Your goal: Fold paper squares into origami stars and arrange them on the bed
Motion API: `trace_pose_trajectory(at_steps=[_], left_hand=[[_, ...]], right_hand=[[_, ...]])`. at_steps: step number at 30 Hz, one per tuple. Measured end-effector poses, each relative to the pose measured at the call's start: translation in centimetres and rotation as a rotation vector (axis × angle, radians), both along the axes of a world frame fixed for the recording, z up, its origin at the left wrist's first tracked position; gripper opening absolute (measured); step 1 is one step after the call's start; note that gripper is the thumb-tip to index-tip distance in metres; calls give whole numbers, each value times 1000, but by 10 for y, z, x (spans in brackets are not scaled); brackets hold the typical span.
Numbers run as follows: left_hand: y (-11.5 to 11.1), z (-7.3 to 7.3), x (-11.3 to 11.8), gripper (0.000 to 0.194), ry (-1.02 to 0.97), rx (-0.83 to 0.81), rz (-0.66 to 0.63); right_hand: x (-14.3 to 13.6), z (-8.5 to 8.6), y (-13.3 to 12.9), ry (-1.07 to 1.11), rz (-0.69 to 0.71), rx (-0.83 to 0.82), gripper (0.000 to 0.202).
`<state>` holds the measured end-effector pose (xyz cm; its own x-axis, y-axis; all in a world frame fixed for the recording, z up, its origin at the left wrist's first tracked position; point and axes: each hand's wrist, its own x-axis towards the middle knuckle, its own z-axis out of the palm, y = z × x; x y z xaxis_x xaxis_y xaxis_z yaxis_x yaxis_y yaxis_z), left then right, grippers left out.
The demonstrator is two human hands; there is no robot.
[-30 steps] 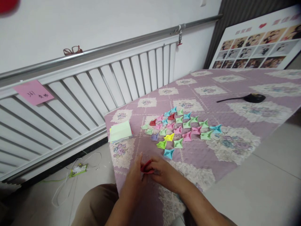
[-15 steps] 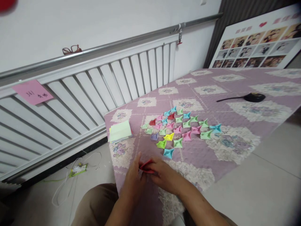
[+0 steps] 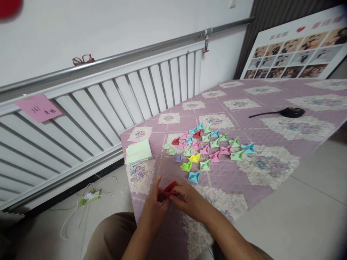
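Just above the near end of the table, a small piece of folded red paper (image 3: 169,187) is held between both hands. My right hand (image 3: 189,202) pinches its right side, with the thumb below and the fingers behind. My left hand (image 3: 154,204) curves around the left end, its index finger raised and part of the paper in its grip; its other fingertips are partly hidden. Beyond the hands, several small folded paper boats stand in loose rows, among them a blue boat (image 3: 194,177), a lime green boat (image 3: 185,166) and a yellow boat (image 3: 194,157).
A stack of coloured paper sheets (image 3: 139,151) lies at the table's left edge. Farther right rests a black object with a thin handle (image 3: 292,112). A white radiator (image 3: 151,86) borders the left side. On the floor are a power strip (image 3: 90,196) and cables.
The red paper has tilted up and opened slightly between my hands, showing more of its face. My left fingers have shifted a little apart. The paper boats have not moved.
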<state>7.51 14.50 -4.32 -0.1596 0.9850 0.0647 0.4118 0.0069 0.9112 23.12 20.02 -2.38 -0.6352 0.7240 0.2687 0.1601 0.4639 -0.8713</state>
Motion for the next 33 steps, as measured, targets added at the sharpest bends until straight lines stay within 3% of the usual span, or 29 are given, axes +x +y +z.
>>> trace_pose_trajectory(at_steps=[14,20,26,30,33], left_hand=[[1,3,3,71,-213,-20,4],[3,7,3,27,-378,-151,-149],[1,3,0,22,-277,-245,-40],[0,3,1,22,-284,-243,-40],[0,2,2,24,-311,-247,-26]], right_hand=[[-1,1,0,33,-52,-144,13],[-2,-2,1,2,-62,-144,12],[-4,-4,2,-40,-133,-196,3],[-8,-11,2,75,-207,-318,31],[-10,-17,4,215,-171,-495,61]])
